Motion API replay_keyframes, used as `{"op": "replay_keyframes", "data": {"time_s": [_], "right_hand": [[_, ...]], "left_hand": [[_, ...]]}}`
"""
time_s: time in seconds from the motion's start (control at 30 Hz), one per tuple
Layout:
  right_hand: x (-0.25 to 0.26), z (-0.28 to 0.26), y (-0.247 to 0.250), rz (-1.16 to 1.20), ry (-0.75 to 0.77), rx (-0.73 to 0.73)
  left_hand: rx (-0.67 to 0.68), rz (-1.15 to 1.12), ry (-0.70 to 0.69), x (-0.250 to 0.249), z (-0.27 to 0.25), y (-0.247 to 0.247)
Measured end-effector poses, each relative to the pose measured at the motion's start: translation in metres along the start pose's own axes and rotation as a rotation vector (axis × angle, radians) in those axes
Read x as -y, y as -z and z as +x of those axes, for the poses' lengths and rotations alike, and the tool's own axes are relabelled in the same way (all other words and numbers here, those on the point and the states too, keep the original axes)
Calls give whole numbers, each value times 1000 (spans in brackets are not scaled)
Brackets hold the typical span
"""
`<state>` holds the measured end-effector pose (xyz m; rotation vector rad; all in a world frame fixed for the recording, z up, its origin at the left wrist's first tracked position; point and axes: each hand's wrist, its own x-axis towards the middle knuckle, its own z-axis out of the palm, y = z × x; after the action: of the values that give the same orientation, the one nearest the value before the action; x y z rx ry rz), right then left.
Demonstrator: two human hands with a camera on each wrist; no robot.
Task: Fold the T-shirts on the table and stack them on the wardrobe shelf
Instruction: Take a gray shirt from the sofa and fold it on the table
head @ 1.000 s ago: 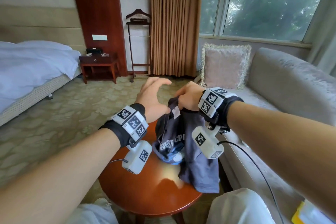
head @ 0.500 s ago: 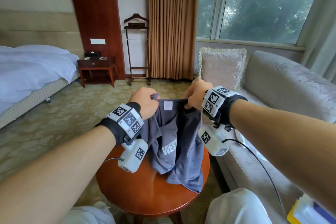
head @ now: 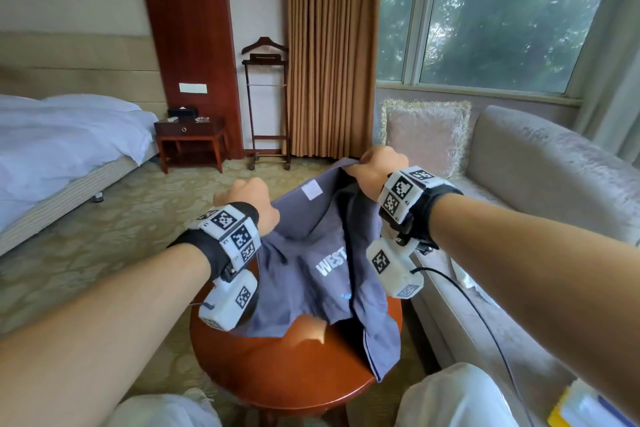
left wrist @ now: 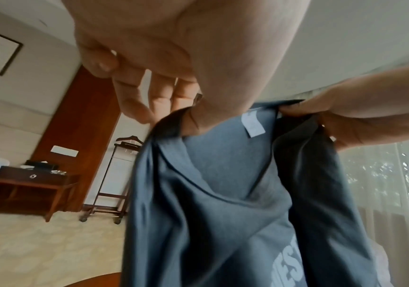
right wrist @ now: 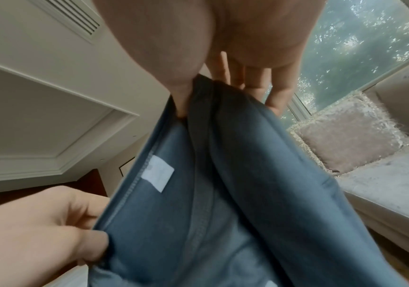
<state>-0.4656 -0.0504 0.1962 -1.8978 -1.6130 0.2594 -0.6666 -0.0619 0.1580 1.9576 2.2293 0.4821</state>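
Item: grey T-shirt (head: 311,253), white lettering on the chest, white label (head: 310,190) inside the neck. Held up by its top edge over the round wooden table (head: 277,374); the hem droops onto the tabletop toward 5 o'clock.

Your left hand (head: 247,199) pinches the top edge at 10 o'clock of the label, thumb pressed on the cloth.

Your right hand (head: 379,166) pinches the same edge at 2 o'clock, a little higher.

Surroundings: sofa (head: 540,191) with cushion (head: 424,135) at 3 o'clock, bed (head: 62,142) at 9 o'clock.
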Motion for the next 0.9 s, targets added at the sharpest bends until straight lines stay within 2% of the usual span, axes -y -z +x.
{"op": "replay_keyframes", "data": {"time_s": [0.07,0.17,0.3,0.43,0.53,0.67,0.77,0.9], "right_hand": [[0,-2,3,-11,1,-35],[-3,-6,11,37,6,-50],[-2,-14,23,212,-97,-41],[0,-24,36,290,-157,-72],[2,-35,49,332,-186,-87],[15,-54,69,427,-165,-82],[29,-75,86,446,-78,-35],[40,-96,106,587,-52,-121]], "left_hand": [[-63,-7,50,5,0,7],[-131,-177,101,13,6,13],[-170,-413,157,20,7,21],[-315,-620,166,17,-10,37],[-425,-656,147,18,-25,55],[-524,-628,155,20,-46,87],[-552,-747,144,15,-68,112],[-562,-839,60,7,-96,137]]}}
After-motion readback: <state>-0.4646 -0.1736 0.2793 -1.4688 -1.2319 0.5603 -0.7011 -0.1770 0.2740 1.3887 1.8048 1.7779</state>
